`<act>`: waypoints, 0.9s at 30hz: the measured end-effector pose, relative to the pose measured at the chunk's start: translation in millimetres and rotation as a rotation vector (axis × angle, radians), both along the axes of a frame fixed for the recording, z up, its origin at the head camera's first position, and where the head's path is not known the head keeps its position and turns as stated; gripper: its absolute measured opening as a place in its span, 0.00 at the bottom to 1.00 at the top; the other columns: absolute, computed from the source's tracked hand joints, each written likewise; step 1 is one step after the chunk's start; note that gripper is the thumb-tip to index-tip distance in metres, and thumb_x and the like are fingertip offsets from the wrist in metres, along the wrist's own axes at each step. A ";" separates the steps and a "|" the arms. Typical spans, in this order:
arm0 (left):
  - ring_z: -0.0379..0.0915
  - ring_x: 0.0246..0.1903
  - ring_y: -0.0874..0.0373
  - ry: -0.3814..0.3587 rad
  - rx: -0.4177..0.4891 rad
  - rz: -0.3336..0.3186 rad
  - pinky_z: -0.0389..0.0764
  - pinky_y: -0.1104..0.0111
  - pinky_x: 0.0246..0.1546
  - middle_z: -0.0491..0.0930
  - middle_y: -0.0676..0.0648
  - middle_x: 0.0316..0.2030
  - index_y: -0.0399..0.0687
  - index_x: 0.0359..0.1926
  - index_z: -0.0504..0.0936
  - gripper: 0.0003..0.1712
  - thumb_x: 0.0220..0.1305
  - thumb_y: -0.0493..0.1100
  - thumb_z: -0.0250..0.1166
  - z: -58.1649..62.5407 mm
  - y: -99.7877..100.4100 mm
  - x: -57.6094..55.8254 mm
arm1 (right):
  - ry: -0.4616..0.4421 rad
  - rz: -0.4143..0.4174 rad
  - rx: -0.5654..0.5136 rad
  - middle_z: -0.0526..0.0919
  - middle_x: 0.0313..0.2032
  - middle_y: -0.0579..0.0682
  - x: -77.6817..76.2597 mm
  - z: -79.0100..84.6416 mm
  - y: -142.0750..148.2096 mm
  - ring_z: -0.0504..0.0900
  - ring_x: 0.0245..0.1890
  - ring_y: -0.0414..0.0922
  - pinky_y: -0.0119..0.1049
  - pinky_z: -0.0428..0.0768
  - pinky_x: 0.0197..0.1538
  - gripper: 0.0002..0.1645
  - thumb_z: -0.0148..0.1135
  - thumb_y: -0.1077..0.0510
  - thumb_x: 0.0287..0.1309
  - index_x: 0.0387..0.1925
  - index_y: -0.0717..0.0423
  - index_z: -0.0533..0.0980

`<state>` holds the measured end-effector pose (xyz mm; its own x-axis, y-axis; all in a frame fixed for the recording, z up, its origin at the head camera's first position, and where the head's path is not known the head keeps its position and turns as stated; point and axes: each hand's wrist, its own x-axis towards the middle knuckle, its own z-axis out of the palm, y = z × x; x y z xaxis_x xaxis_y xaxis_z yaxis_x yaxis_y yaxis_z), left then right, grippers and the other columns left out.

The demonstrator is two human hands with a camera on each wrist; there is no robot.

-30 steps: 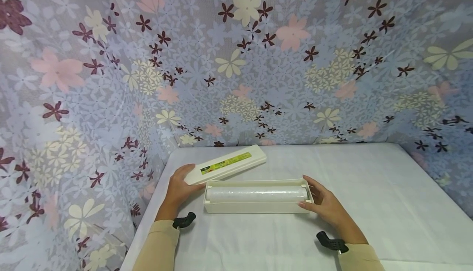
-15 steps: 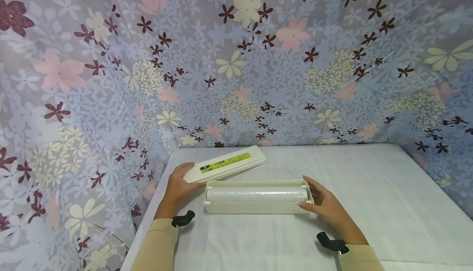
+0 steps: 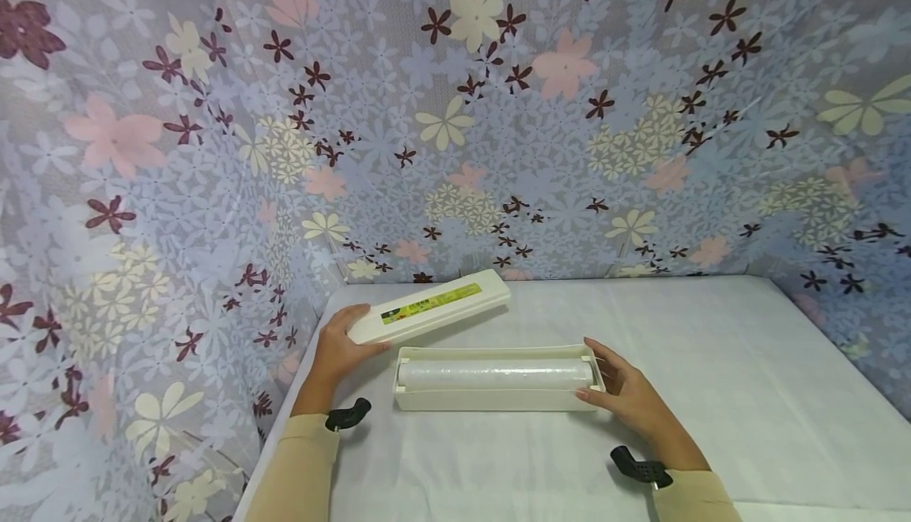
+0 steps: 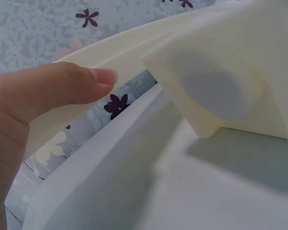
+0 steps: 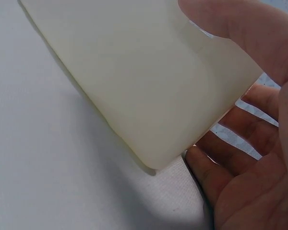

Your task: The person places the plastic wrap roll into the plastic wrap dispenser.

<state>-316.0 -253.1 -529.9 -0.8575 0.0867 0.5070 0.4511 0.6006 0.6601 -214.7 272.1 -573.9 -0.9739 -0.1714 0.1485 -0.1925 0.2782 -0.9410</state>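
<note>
A cream box (image 3: pixel 491 401) sits on the white-covered table, holding a roll of plastic wrap (image 3: pixel 494 372). My right hand (image 3: pixel 626 395) grips its right end, thumb on the near wall and fingers at the far side; the right wrist view shows the thumb (image 5: pixel 230 24) over the box wall. Behind the box is its long lid (image 3: pixel 430 308), bearing a yellow-green label, slanting up to the right. My left hand (image 3: pixel 340 356) holds the lid's left end; in the left wrist view the thumb (image 4: pixel 81 84) lies along its edge, apart from the box end (image 4: pixel 221 91).
The table (image 3: pixel 726 380) wears a white cloth and meets a floral curtain (image 3: pixel 455 150) at the back and left. Black curved mounts (image 3: pixel 349 415) stick out at both wrists.
My left hand has moved slightly left and back with the lid, which has risen a little at its left end and drawn away from the box. The right hand and box have stayed still.
</note>
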 end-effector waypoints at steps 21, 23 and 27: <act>0.72 0.64 0.40 -0.023 0.008 -0.028 0.68 0.45 0.62 0.78 0.38 0.65 0.41 0.65 0.83 0.52 0.36 0.49 0.93 22.1 3.8 3.1 | -0.015 -0.010 0.008 0.68 0.73 0.63 1.5 1.3 -0.3 0.65 0.72 0.66 0.25 0.72 0.58 0.61 0.83 0.53 0.56 0.82 0.53 0.57; 0.72 0.63 0.41 -0.023 0.011 -0.032 0.69 0.45 0.62 0.78 0.39 0.64 0.41 0.65 0.83 0.51 0.36 0.49 0.93 22.5 5.2 2.7 | -0.014 -0.011 0.021 0.67 0.73 0.64 2.0 2.2 -0.2 0.65 0.72 0.67 0.26 0.72 0.58 0.61 0.83 0.52 0.56 0.82 0.55 0.57; 0.73 0.63 0.42 -0.016 0.010 -0.043 0.70 0.44 0.61 0.79 0.40 0.64 0.42 0.65 0.83 0.51 0.36 0.49 0.92 23.7 8.0 1.9 | -0.014 -0.015 0.032 0.67 0.73 0.65 2.5 4.3 -0.5 0.65 0.72 0.67 0.28 0.72 0.59 0.61 0.83 0.52 0.56 0.82 0.56 0.56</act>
<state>-314.1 -245.1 -506.2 -0.8610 0.1185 0.4945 0.4657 0.5745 0.6731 -212.2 271.6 -569.6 -0.9784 -0.1615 0.1293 -0.1748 0.3107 -0.9343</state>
